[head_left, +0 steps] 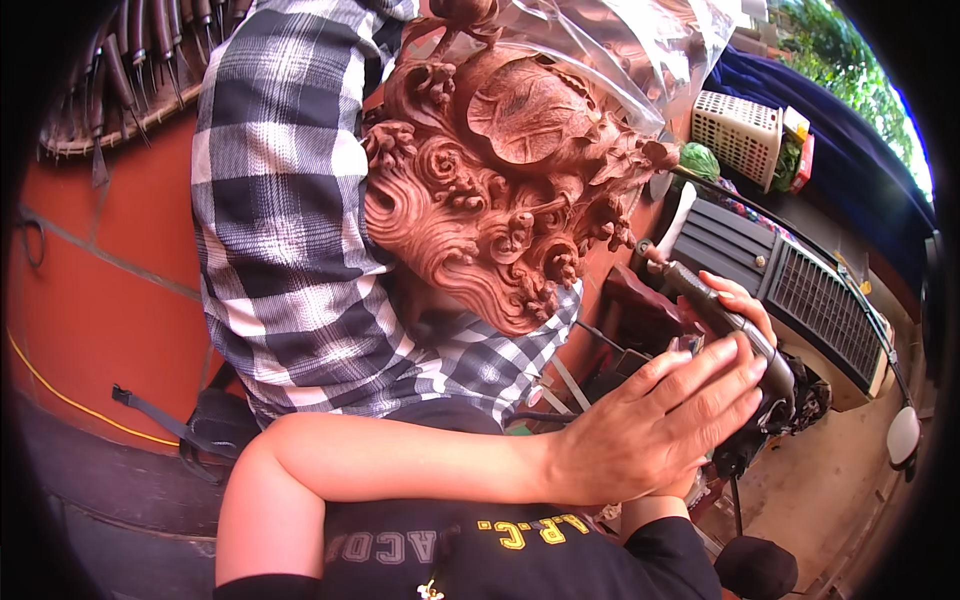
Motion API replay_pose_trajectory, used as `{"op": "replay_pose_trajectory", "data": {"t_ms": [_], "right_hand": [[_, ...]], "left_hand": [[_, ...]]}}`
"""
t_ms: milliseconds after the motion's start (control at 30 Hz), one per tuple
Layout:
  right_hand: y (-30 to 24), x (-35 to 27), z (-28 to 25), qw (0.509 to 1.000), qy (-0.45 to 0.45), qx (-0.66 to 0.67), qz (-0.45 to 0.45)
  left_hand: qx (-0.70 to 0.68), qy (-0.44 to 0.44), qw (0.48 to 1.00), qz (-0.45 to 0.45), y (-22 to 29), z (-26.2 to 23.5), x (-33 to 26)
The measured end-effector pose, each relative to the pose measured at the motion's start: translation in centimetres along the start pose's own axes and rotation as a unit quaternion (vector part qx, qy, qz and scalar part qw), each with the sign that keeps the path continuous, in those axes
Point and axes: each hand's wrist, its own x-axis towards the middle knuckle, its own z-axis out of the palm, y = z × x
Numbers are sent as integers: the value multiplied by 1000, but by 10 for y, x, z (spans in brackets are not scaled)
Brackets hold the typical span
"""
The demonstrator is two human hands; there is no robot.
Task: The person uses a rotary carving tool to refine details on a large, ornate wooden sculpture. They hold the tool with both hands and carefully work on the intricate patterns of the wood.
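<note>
One rotary tool (720, 315), long axis running upper left, tip toward one carved wooden piece (500, 180) on the checked cloth (290, 230). Left hand (660, 420) fingers clenched around it; right hand apparently hidden beneath.

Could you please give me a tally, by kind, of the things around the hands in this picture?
Carved wooden sculpture: 1
Handheld rotary tool: 1
Checked cloth: 1
Clear plastic sheet: 1
White perforated basket: 1
Hands on the tool, left hand and right hand: 2
Total: 7
</note>
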Motion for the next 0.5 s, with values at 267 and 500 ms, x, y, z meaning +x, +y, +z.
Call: {"op": "replay_pose_trajectory", "data": {"t_ms": [267, 500], "right_hand": [[3, 44, 1, 986, -117, -113, 23], [6, 75, -6, 967, -150, -146, 142]], "left_hand": [[-26, -45, 996, -70, -26, 21, 8], [-102, 10, 993, -63, -47, 21, 16]]}}
